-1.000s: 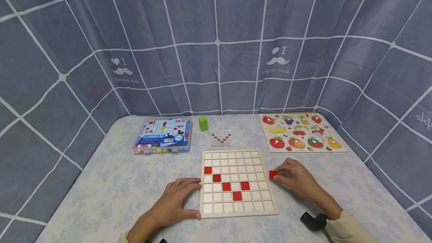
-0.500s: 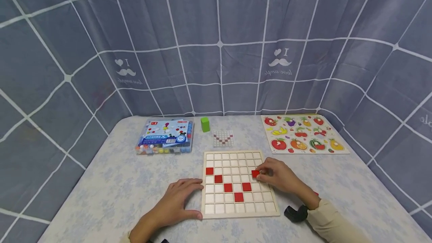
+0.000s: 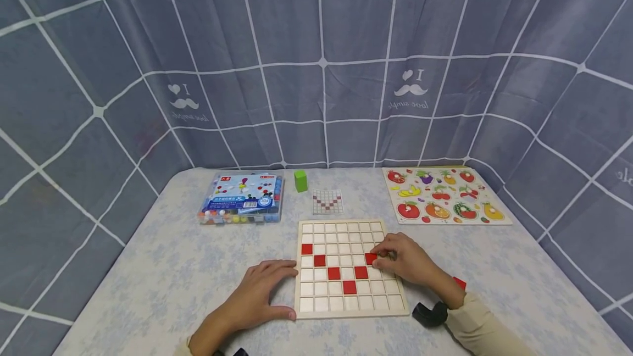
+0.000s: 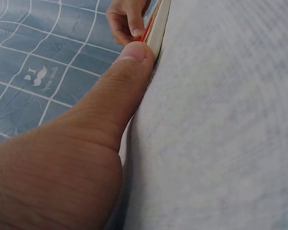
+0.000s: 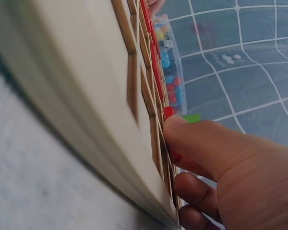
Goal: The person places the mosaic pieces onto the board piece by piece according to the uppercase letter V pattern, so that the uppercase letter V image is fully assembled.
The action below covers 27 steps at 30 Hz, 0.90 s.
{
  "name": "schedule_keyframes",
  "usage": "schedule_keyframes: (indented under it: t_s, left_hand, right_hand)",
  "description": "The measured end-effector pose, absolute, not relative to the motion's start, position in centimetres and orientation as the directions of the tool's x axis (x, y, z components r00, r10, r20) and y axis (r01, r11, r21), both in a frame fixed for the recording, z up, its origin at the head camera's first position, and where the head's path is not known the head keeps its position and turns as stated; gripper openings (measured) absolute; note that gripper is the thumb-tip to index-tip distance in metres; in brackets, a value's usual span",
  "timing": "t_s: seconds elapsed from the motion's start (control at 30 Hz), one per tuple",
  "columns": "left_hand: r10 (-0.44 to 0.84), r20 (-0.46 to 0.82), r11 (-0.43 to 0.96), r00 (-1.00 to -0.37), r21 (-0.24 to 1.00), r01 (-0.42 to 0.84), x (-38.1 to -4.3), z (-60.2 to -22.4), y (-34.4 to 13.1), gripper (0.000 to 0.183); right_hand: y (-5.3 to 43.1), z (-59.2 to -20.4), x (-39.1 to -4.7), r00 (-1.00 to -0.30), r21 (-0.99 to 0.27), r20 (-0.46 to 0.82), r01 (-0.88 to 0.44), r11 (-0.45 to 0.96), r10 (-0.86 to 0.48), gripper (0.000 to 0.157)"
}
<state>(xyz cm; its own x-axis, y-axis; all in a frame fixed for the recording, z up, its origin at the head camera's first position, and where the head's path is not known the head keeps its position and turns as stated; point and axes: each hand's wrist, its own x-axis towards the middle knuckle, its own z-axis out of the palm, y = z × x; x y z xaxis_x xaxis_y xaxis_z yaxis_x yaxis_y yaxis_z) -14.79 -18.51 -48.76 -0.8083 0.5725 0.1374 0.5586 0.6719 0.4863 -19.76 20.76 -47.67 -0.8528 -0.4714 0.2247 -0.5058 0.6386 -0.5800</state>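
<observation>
A wooden grid board (image 3: 352, 315) lies in front of me, with several red square tiles (image 3: 349, 287) set in its cells along a slanting, V-like line. My right hand (image 3: 409, 261) reaches over the board's right side and pinches a red tile (image 3: 370, 259) between thumb and fingers. In the right wrist view that tile (image 5: 168, 111) shows at the thumb tip, close over the grid. My left hand (image 3: 259, 294) rests along the board's left edge, fingers extended, the thumb (image 4: 134, 51) touching the near corner.
Another red piece (image 3: 460, 282) lies partly hidden by the right wrist. Behind the board are a small pattern card (image 3: 327, 202), a green block (image 3: 300, 181) and a clear box of coloured balls (image 3: 240, 199). A fruit puzzle board (image 3: 447, 196) lies at the back right.
The right hand has carried its red tile leftward from beside the board to over the grid, then slightly nearer and lower. The left hand stays at the board's edge.
</observation>
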Motion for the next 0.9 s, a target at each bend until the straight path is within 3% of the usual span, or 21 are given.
schedule_keyframes:
  t_s: [0.53,0.9]
  left_hand:
    - [0.571,0.143,0.674,-0.808,0.480,0.561,-14.76,-48.45,-18.52,0.080]
    - [0.573,0.150,0.664,-0.806,0.492,0.563,-14.64,-48.59,-18.51,0.079]
  right_hand:
    - [20.43,-47.86,-19.72,-0.863,-0.555,0.228,-0.496,0.668,-0.452,0.014]
    - [20.82,-47.81,-19.53,-0.815,-0.570,0.283,-0.566,0.595,-0.505,0.009]
